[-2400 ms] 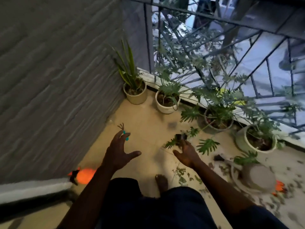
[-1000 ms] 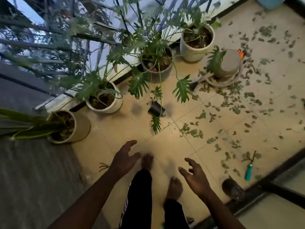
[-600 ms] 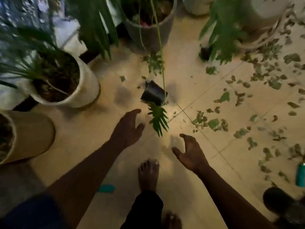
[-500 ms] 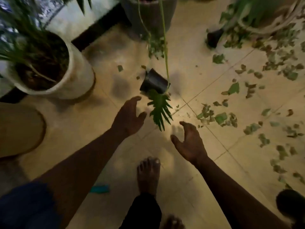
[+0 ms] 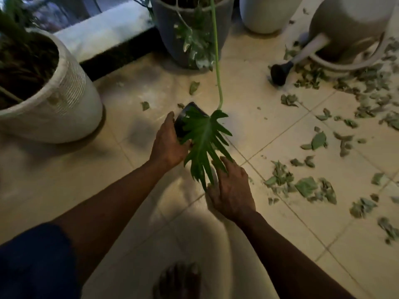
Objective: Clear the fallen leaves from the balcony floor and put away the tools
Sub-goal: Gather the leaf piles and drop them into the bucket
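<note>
1. Bare foot (image 5: pixel 179 281) at the bottom edge, on the tiled floor (image 5: pixel 248 93).
2. Right hand (image 5: pixel 232 190): grip wide, fingers flat, tips touching the hanging green leaf (image 5: pixel 205 143). It holds nothing.
3. Left hand (image 5: pixel 168 143): grip wrapped round the small black pot (image 5: pixel 183 124), which is tipped on its side just ahead of the palm. The long axis runs roughly away from the person. The leaf covers the pot's right flank, so I can't tell which end is the mouth.
4. Left is the hand on the pot. Likely next move is lift or upright. The leaf stem (image 5: pixel 218 72) drapes across and could snag.
5. Fallen leaves (image 5: pixel 302 186) are scattered right of both hands, ungathered.
6. Far: white pot (image 5: pixel 64 93) left, grey pot (image 5: pixel 168 29) centre, watering can (image 5: pixel 345 24) right.
</note>
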`<state>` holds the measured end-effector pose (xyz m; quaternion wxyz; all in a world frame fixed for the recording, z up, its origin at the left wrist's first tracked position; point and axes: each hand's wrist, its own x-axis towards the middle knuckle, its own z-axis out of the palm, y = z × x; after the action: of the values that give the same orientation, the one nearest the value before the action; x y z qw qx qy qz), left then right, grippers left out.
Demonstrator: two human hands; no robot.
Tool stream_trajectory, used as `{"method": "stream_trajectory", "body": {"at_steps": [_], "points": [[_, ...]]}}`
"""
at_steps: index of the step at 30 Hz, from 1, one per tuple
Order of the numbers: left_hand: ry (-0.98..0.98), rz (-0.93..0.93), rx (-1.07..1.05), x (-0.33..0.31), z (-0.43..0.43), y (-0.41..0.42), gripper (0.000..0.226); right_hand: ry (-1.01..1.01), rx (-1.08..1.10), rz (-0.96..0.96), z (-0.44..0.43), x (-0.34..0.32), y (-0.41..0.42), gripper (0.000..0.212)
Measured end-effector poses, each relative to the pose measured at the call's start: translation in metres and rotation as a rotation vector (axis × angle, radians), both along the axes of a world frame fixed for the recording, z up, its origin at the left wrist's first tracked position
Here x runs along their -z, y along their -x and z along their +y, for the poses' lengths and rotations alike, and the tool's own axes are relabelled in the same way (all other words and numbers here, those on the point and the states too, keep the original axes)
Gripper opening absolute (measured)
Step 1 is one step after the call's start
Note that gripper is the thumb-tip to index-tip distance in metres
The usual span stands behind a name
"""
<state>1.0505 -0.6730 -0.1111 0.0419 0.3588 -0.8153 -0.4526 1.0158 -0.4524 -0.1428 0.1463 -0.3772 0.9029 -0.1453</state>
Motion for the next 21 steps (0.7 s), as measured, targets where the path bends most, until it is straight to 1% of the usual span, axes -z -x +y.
{"method": "stream_trajectory", "body": {"at_steps": [1,2,3,4,5,6,7,9,10,12,14,16,18,19,21], "points": [[-0.002,-0.043,0.010,-0.005,0.008,0.002,0.099,0.002,-0.014,0.014,-0.001,-0.001,-0.001,0.060],[0.000,-0.099,0.008,-0.014,0.016,-0.001,0.083,0.002,-0.021,0.038,0.001,-0.001,-0.008,0.057],[0.027,-0.151,0.011,-0.017,0.019,-0.005,0.060,-0.012,-0.033,0.070,0.003,0.004,-0.016,0.053],[-0.007,-0.184,0.008,-0.019,0.021,-0.005,0.038,-0.012,-0.040,0.054,0.003,0.010,-0.016,0.049],[-0.047,-0.187,-0.021,-0.015,0.025,-0.005,0.025,-0.027,-0.048,0.034,0.010,0.014,-0.016,0.048],[-0.036,-0.139,-0.130,-0.005,0.012,-0.036,0.022,0.029,-0.144,0.055,-0.006,0.031,-0.033,0.049],[-0.028,-0.060,-0.193,0.004,-0.001,-0.056,0.025,0.029,-0.233,0.106,-0.019,0.049,-0.039,0.051],[-0.029,0.067,-0.253,0.002,-0.016,-0.059,0.029,-0.027,-0.312,0.108,-0.032,0.057,-0.016,0.056],[-0.017,0.119,-0.271,-0.003,-0.017,-0.068,0.027,-0.045,-0.334,0.134,-0.033,0.057,-0.009,0.057],[0.025,0.185,-0.346,-0.006,-0.015,-0.082,0.026,-0.022,-0.310,0.183,-0.025,0.059,0.003,0.055],[0.036,0.206,-0.447,-0.003,-0.014,-0.098,0.024,-0.014,-0.277,0.187,-0.019,0.055,0.013,0.055],[0.116,0.198,-0.547,0.005,-0.018,-0.114,0.023,0.003,-0.264,0.196,-0.018,0.054,0.013,0.054],[0.179,0.197,-0.644,0.011,-0.027,-0.128,0.027,0.022,-0.264,0.212,-0.020,0.057,0.009,0.052],[0.181,0.191,-0.687,0.014,-0.034,-0.132,0.030,0.030,-0.263,0.214,-0.021,0.057,0.008,0.051],[0.117,0.167,-0.738,0.021,-0.042,-0.137,0.033,0.020,-0.256,0.213,-0.021,0.057,0.007,0.054]]}}
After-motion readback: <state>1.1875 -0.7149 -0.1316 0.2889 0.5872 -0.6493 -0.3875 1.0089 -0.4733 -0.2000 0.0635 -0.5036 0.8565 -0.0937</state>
